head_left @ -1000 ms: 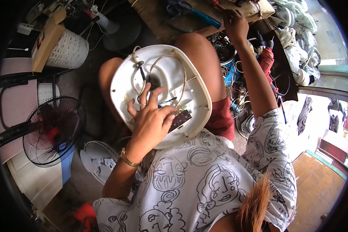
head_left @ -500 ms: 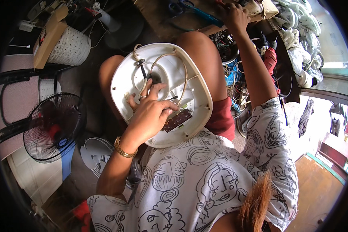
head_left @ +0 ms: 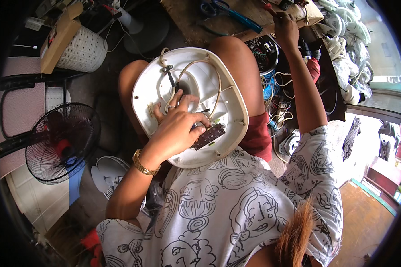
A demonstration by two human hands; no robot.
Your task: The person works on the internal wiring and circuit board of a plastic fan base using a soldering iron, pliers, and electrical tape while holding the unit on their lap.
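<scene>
Indoors, left hand (head_left: 177,127) splays on white base (head_left: 228,106), right hand (head_left: 286,30) clasps tool (head_left: 269,8) by worktable (head_left: 185,18).

The circuit board (head_left: 211,135) lies in the fan base (head_left: 230,111) across the thighs (head_left: 244,80); bench (head_left: 182,20) ahead, fan head (head_left: 60,147) left, drill (head_left: 314,70) right.

The white plastic housing (head_left: 234,104) has rounded corners and lies across the person's thighs (head_left: 240,71), its hollow inside facing up. Within it, a pale cable (head_left: 220,91) makes a curved loop, and a dark circuit board (head_left: 213,135) sits slanted. Well apart, a slim red handle (head_left: 268,8) is partly covered.
</scene>
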